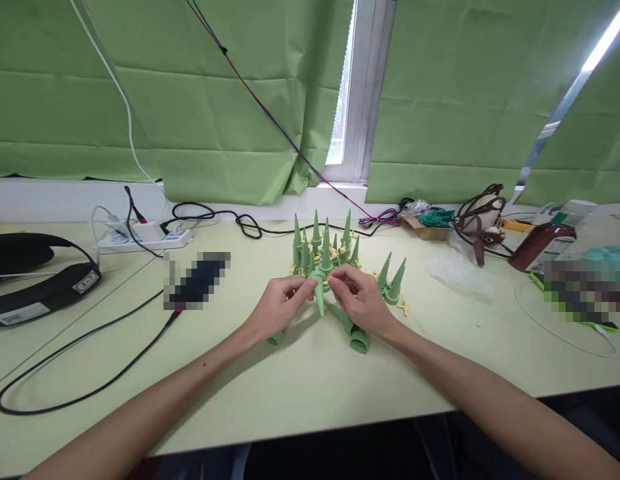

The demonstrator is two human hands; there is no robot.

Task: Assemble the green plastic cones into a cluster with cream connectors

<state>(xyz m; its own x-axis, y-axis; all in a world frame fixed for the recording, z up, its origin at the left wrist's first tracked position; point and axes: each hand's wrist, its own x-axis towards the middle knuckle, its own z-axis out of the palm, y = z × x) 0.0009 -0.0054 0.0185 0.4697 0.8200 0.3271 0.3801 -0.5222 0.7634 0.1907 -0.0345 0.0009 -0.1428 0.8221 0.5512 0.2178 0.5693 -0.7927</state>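
In the middle of the table my left hand (280,303) is closed on a green plastic watering spike (320,301), its pointed end tilted down towards me. Fingers pinched, my right hand (361,303) meets the same spike from the right; a small yellow piece seems to be at its fingertips, too small to make out surely. Just behind both hands stand several green spikes (327,243), tips up, with small yellow valves among them. Two more spikes (394,288) stand to the right, a loose yellow valve (403,308) beside them. Another spike (359,341) lies under my right hand.
A black cable (115,390) loops over the table's left side, near a dark blurred device (197,280) and a power strip (145,235). On the right are a crumpled plastic bag (460,273), a brown bottle (543,247) and a small cardboard box (425,228).
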